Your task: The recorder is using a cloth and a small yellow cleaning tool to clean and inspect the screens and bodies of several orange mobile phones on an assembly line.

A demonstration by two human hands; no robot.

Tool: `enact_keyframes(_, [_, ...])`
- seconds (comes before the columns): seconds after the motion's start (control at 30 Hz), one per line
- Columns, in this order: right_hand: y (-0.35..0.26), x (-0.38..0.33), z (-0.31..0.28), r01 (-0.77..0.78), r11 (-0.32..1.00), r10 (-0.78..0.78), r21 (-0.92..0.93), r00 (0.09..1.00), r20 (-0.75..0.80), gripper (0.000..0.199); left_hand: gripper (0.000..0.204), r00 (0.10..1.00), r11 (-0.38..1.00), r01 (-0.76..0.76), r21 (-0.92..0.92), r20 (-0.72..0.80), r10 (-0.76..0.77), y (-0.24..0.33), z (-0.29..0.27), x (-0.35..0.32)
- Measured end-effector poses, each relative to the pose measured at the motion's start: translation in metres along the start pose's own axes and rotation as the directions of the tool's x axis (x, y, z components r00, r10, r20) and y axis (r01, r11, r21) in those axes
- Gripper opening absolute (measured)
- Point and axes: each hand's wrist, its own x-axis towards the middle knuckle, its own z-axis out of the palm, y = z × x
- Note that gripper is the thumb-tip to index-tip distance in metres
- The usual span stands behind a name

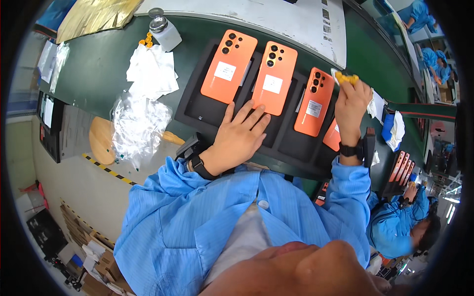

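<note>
Four orange smartphones lie face down in a row, camera lenses up. The first phone (229, 55) and second phone (274, 93) rest on a black foam tray (197, 111). To their right lie a third phone (314, 93) and a fourth phone (333, 135), the last mostly hidden by my right arm. My left hand (236, 138) is flat with spread fingers, its fingertips at the lower edge of the second phone. My right hand (351, 101), with yellow finger cots (347, 79) on its fingertips, is closed over what looks like a white wipe (335, 75) above the fourth phone.
A pump bottle (168, 35), loose yellow finger cots (146, 40), white wipes (152, 71) and a clear plastic bag (138, 126) are at the left of the green bench. A wooden stool (102, 140) stands below. At right, a co-worker (400, 227) sits beside more phones (402, 167).
</note>
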Motion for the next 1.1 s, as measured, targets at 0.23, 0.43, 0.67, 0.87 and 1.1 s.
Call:
enact_keyframes(0.23, [-0.021, -0.026, 0.010, 0.105, 0.992, -0.111, 0.069, 0.990, 0.086, 0.019, 0.054, 0.972, 0.965, -0.233, -0.117, -0.018, 0.233, 0.042, 0.012, 0.020])
enact_keyframes(0.43, [-0.017, -0.020, 0.023, 0.113, 0.988, -0.127, 0.106, 0.982, 0.140, 0.016, 0.053, 0.971, 0.974, -0.213, -0.076, 0.096, 0.220, 0.059, 0.043, 0.030])
enact_keyframes(0.67, [-0.002, -0.036, 0.023, 0.057, 0.990, -0.070, 0.128, 0.993, 0.097, 0.012, 0.050, 0.965, 0.968, -0.212, -0.134, 0.129, 0.229, 0.053, 0.037, 0.038])
enact_keyframes(0.87, [-0.005, -0.044, 0.004, 0.059, 0.998, -0.063, 0.028, 0.982, 0.178, 0.012, 0.049, 0.961, 0.965, -0.218, -0.147, 0.141, 0.238, 0.050, 0.036, 0.041])
enact_keyframes(1.1, [-0.019, -0.025, 0.016, 0.171, 0.985, -0.171, 0.012, 0.975, 0.145, 0.022, 0.051, 0.959, 0.968, -0.208, -0.140, 0.165, 0.230, 0.050, 0.035, 0.042])
